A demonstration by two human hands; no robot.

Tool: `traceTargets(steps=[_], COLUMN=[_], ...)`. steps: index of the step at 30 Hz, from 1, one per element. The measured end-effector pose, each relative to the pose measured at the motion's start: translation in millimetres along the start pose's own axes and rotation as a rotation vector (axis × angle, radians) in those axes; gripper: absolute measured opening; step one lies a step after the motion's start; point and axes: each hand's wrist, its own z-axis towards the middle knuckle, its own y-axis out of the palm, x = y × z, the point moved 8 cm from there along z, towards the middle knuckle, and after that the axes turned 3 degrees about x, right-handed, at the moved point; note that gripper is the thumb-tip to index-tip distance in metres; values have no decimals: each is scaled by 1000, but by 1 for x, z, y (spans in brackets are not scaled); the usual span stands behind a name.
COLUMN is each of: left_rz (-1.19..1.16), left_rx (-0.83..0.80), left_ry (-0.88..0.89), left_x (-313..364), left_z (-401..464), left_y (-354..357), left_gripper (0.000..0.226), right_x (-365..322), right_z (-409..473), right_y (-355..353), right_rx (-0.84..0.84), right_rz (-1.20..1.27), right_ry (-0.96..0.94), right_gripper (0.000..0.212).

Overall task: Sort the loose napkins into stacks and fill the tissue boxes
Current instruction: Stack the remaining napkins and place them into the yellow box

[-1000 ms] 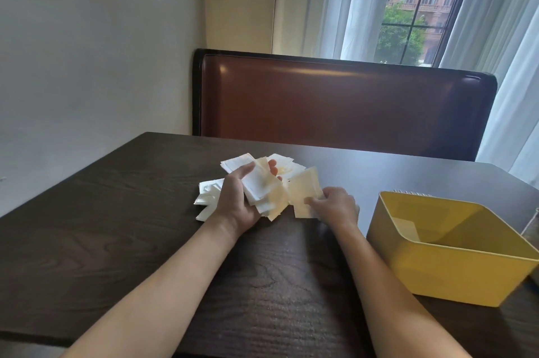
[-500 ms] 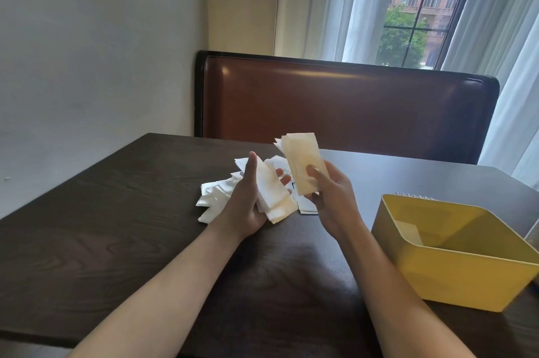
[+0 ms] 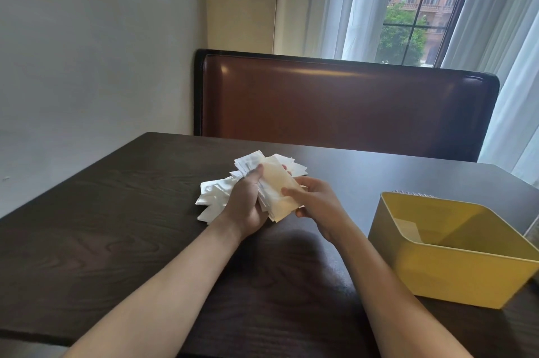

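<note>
- Left hand (image 3: 245,206) curled round a fanned stack of napkins (image 3: 275,191), thumb across the top sheet, held just above the counter (image 3: 116,226) near its middle, toward the far edge.
- Right hand (image 3: 316,206) pinching the right-hand long edge of the same stack, thumb on top, other fingers underneath; both grips closed on paper, neither spread.
- More loose napkins (image 3: 214,201) lying on the counter, touching the left hand on its outer side and showing beyond the held stack toward the far edge.
- Yellow box (image 3: 455,255) open-topped near the right edge of the counter, well apart from the hands; what lies inside too unclear to name.
- Likely handling: featherlight, soft, limp paper; sheets slide over one another and crease readily, so best taken by the long edges with flat, gentle pressure and squared up by tapping on the counter.
- Likely risk: a loose pinch fanning the stack further or dropping sheets.
- Bare counter toward the near edge and the left edge; open path from the hands to the box along the right side; padded bench back (image 3: 344,107) beyond the far edge.
</note>
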Motion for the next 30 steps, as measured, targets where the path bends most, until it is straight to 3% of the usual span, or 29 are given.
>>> traceTargets(steps=[5,8,12,15,18,30], left_rz=[-55,-67,-20,48,102,166], left_rx=[56,65,59,14,-33,-88], left_ry=[24,-1,-51,-131,-177,-221], left_x=[6,5,2,-7,-13,-17], left_z=[2,1,-4,-9,-12,-19], left_y=[-7,-7,-3,4,9,15], left_gripper=[52,50,46,47,51,53], right_x=[3,1,-23,-31,-22,-19], right_z=[1,2,1,3,8,7], right_y=[6,0,-23,-19,-14,-20], right_rx=[-66,-2,268,249,204,209], right_rz=[72,104,-144,-300,-413,-321], right_ry=[28,0,-287,-436,-397,-334], right_gripper=[22,22,24,32,24,13])
